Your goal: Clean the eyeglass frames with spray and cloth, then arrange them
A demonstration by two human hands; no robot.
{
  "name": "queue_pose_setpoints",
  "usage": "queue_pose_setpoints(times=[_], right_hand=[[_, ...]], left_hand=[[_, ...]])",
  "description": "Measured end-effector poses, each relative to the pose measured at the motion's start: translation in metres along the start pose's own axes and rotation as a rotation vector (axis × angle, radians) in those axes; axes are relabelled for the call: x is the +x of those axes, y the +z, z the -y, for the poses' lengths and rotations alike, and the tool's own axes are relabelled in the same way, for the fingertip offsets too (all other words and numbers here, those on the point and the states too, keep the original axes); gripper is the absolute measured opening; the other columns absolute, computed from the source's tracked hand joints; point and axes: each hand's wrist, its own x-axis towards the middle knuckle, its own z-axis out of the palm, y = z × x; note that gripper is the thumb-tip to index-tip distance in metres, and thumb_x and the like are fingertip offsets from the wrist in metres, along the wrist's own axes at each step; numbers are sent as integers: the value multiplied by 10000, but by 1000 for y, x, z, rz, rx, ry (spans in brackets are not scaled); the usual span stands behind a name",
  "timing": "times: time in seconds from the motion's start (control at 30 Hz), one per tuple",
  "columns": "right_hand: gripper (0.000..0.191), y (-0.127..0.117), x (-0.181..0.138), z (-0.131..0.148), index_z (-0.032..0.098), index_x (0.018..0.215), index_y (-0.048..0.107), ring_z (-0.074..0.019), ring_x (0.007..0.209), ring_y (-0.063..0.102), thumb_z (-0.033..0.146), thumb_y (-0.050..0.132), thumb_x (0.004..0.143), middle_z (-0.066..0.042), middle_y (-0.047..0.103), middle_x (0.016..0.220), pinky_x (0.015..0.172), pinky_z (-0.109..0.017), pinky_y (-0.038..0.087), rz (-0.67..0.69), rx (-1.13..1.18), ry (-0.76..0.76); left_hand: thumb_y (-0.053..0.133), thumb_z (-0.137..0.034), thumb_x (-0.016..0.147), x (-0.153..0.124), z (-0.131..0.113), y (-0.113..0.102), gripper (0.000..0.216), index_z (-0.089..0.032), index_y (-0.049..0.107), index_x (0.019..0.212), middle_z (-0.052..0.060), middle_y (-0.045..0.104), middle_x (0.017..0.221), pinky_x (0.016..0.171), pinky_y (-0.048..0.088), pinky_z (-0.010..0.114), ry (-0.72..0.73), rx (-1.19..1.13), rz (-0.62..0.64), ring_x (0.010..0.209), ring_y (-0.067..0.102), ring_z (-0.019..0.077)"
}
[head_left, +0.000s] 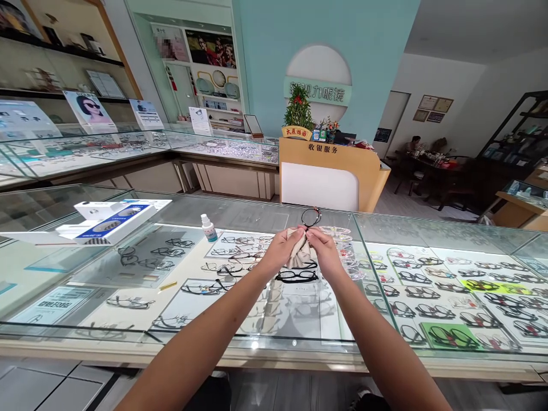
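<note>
Left hand [280, 248] pinches crumpled beige fabric cloth [298, 252]; right hand [324, 250] grips dark round-rimmed eyeglasses [311, 218] pointing toward twelve o'clock, probably light and fragile, best held by the rim.

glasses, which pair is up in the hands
The dark round-rimmed pair, held between left hand and right hand by the beige cloth; neighbouring pairs lie below.

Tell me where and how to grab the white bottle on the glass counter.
The bottle is probably best gripped round its labelled body, below the narrower top, as it stands upright. Come from its right with the left hand, the nearer one, once it releases the cloth; the open box lies to the bottle's left.
</note>
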Motion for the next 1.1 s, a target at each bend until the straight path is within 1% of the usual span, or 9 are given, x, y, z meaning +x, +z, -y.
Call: queue_pose_setpoints(times=[0.07, 0.17, 0.33, 0.47, 0.6, 0.67, 0.83, 0.93, 1.1], right_hand=[[212, 0, 1, 2, 272, 921, 876, -201, 908, 585, 461, 787, 886, -42, 684, 1028, 808, -330, 475, -16, 5, -7], [208, -2, 2, 3, 267, 939, 879, -222, 1001, 622, 448, 798, 878, -49, 703, 1105, 881, -333, 491, -31, 77, 20], [293, -5, 3, 2, 255, 1014, 876, -240, 1022, 642, 500, 795, 874, -61, 739, 1225, 860, -337, 512, -59, 121, 83], [274, -1, 1, 3, 275, 983, 871, -219, 965, 606, 514, 770, 894, -50, 742, 1194, 798, -326, 489, -27, 19, 32], [271, 1, 0, 5, 269, 888, 855, -217, 941, 581, 528, 778, 873, -50, 707, 1067, 784, -325, 476, -27, -69, -4], [262, 0, 1, 5, 261, 881, 853, -217, 959, 585, 514, 787, 861, -49, 677, 1051, 811, -323, 482, -41, -33, 11], [225, -4, 2, 5, 260, 922, 868, -230, 1065, 596, 466, 795, 869, -53, 669, 1137, 939, -339, 473, -66, 84, 50], [236, -4, 2, 7, 270, 941, 872, -240, 1076, 592, 481, 779, 890, -56, 686, 1117, 953, -354, 461, -45, 44, 25], [277, -1, 0, 7, 275, 867, 854, -229, 1015, 568, 527, 746, 913, -51, 666, 1045, 870, -337, 455, 0, -87, -7]], left_hand=[[776, -750, 800, 0, -1, -2, 635, -175, 736, 1066, 1, 666, 772, 624, 443, 247, -19, 20, -13, 679, 582, 139], [801, -746, 778, -1, -6, -4, 665, -179, 734, 1120, 16, 698, 846, 647, 472, 254, -98, -18, 55, 725, 614, 150], [905, -607, 740, -4, -12, -4, 650, -167, 706, 1175, 43, 728, 952, 730, 497, 259, -101, -26, 182, 815, 655, 162], [901, -610, 737, -4, -10, 0, 661, -192, 683, 1200, -4, 693, 855, 670, 476, 251, -64, -55, 104, 714, 611, 133], [818, -698, 785, 0, -5, -2, 614, -186, 734, 1113, 1, 691, 787, 634, 454, 254, -32, -7, -9, 682, 609, 146], [797, -717, 796, 1, -5, -5, 611, -185, 749, 1093, 18, 718, 819, 659, 478, 265, -68, 0, -3, 719, 639, 168], [903, -662, 702, -1, -12, -11, 642, -163, 742, 1071, 49, 736, 898, 700, 500, 273, -194, -60, 128, 787, 668, 182], [926, -601, 708, -2, -12, -9, 641, -163, 722, 1128, 26, 716, 894, 698, 483, 262, -139, -53, 164, 766, 644, 154], [867, -686, 737, 0, -3, -2, 646, -179, 698, 1100, -16, 644, 768, 616, 429, 242, -38, -8, 53, 652, 559, 120]])
